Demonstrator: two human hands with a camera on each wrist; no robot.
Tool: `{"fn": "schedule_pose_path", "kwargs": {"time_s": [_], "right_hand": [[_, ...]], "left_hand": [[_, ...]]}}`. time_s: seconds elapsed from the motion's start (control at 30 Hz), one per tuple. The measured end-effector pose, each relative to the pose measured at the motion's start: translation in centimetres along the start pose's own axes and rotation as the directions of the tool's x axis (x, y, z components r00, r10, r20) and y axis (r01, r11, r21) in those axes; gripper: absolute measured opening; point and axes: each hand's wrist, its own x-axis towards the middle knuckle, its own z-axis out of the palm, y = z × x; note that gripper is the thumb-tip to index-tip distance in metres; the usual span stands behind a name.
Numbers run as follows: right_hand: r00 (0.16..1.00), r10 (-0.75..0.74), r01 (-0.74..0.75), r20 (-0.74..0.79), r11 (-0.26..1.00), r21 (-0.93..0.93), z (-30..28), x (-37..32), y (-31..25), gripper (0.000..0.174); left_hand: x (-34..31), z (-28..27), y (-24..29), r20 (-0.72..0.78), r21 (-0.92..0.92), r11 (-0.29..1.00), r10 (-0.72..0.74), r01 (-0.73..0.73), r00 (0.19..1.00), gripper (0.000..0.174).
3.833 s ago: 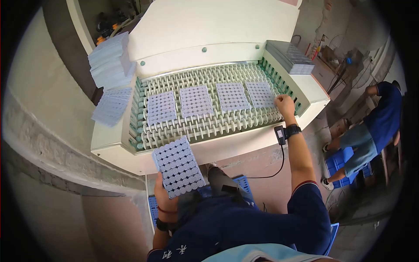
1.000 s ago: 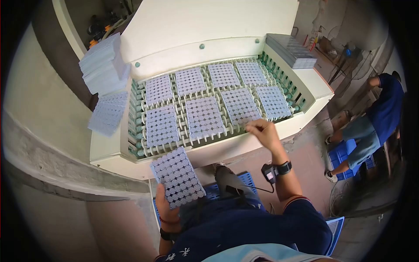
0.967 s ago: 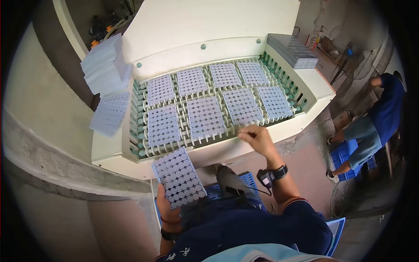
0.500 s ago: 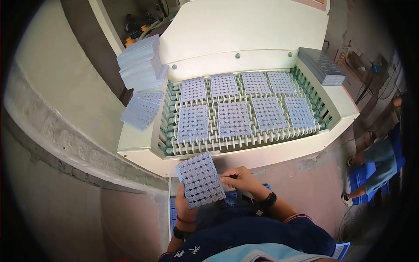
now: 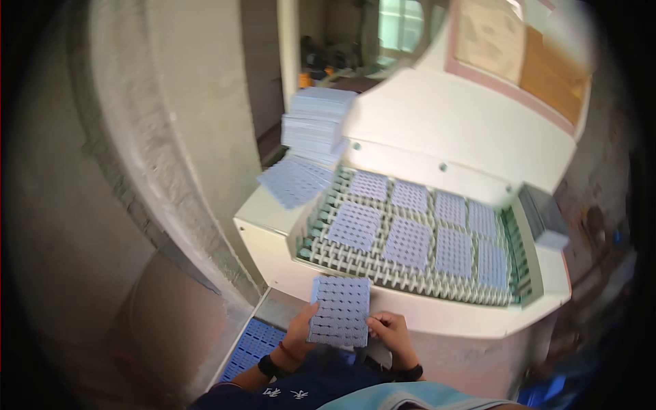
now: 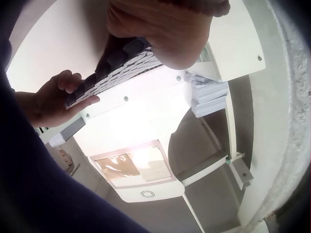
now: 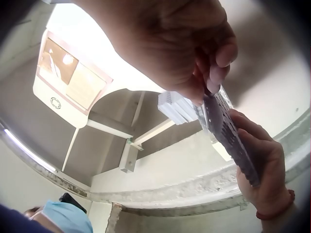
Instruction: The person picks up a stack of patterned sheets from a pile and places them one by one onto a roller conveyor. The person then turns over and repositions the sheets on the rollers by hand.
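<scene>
The left hand (image 5: 298, 331) grips a small stack of perforated light-blue sheets (image 5: 340, 309) by its left side. At the stack's right edge, the right hand (image 5: 391, 335) pinches with thumb and curled fingers. The left wrist view shows the stack (image 6: 116, 73) edge-on between the left hand (image 6: 158, 29) and the right hand (image 6: 53, 99). In the right wrist view, the right hand's (image 7: 170, 43) fingertips meet the upper end of the stack (image 7: 228, 131), and the left hand (image 7: 265, 167) holds it lower down. Beyond the hands, two rows of similar sheets (image 5: 407, 242) lie on white rollers (image 5: 383, 268).
A tall pile of sheets (image 5: 314, 126) and a fanned batch (image 5: 295, 180) rest on the machine's left ledge (image 5: 266, 217). Grey stacked plates (image 5: 543, 215) stand on its right side. A blue crate (image 5: 253, 348) is at lower left, a rough wall (image 5: 198, 82) at left.
The right hand has moved from the rollers to the held stack. A second row of sheets now lies on the rollers. The head view has swung left, shifting the machine rightward.
</scene>
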Motion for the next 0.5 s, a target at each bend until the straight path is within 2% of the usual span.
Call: {"fn": "schedule_pose_path", "kwargs": {"time_s": [0.03,0.07,0.1,0.13,0.17,0.2,0.23,0.27,0.3,0.33,0.37,0.43,0.47,0.5], "right_hand": [[1.000,-0.016,0.016,-0.012,1.000,-0.016,-0.2,0.3,0.4,0.015],[1.000,0.002,-0.002,-0.004,1.000,0.005,-0.5,0.2,0.7,0.014],[0.999,0.032,-0.031,-0.023,0.999,0.040,-0.4,0.4,0.6,0.013],[1.000,0.023,-0.023,-0.002,0.999,0.030,-0.1,0.9,0.3,0.013],[1.000,0.013,-0.013,0.005,1.000,0.023,0.0,0.9,0.2,0.013],[1.000,0.008,-0.008,-0.013,1.000,0.021,-0.2,0.3,0.2,0.013],[0.998,0.013,-0.011,-0.066,1.000,0.028,-0.3,0.1,0.2,0.013],[1.000,-0.002,0.002,-0.017,1.000,0.011,-0.2,0.3,0.1,0.013],[1.000,-0.006,0.006,0.021,1.000,-0.003,-0.1,0.3,0.0,0.014],[0.999,0.029,-0.028,0.027,0.999,-0.021,0.1,0.0,-0.3,0.014],[0.998,0.063,-0.062,0.018,0.998,-0.030,0.2,-0.2,-0.7,0.015],[0.999,0.020,-0.019,0.043,0.999,-0.035,0.1,-0.3,-0.1,0.019],[0.998,0.012,-0.013,0.059,1.000,0.011,0.3,-0.5,0.1,0.020],[0.997,-0.009,0.005,0.080,0.999,0.054,0.3,-0.5,0.0,0.021]], "left_hand": [[-1.4,2.5,0.6,-0.021,0.317,0.947,0.065,-0.056,0.998,0.039],[-2.2,3.8,1.1,-0.059,0.606,0.793,0.125,-0.064,0.990,0.039],[-1.7,2.0,0.8,-0.065,0.584,0.804,0.189,-0.116,0.980,0.039],[-0.6,-1.2,-0.1,0.239,0.792,0.463,0.365,-0.398,0.900,0.039],[0.1,-2.9,-0.5,0.562,0.792,0.030,0.354,-0.609,0.748,0.039],[0.2,-2.6,-0.5,0.575,0.784,0.043,0.324,-0.619,0.751,0.039],[0.1,-1.8,-0.6,0.320,0.684,0.594,0.277,-0.423,0.906,0.036],[0.0,-1.1,-0.8,0.092,0.336,0.939,0.042,-0.071,0.995,0.035],[-0.6,0.0,-0.5,0.104,0.342,0.940,-0.037,-0.001,0.994,0.035],[-1.2,1.3,0.2,0.094,0.069,0.991,-0.124,0.118,0.988,0.033],[-1.5,1.8,0.4,0.086,-0.199,0.949,-0.231,0.243,0.969,0.032],[-1.0,1.0,-0.3,-0.021,-0.043,0.990,-0.135,0.134,0.991,0.045],[-0.9,1.0,-0.7,0.008,-0.004,0.969,-0.248,0.248,0.969,0.045],[-1.2,1.1,-0.9,0.003,0.236,0.969,-0.070,0.067,0.998,0.041]]}}
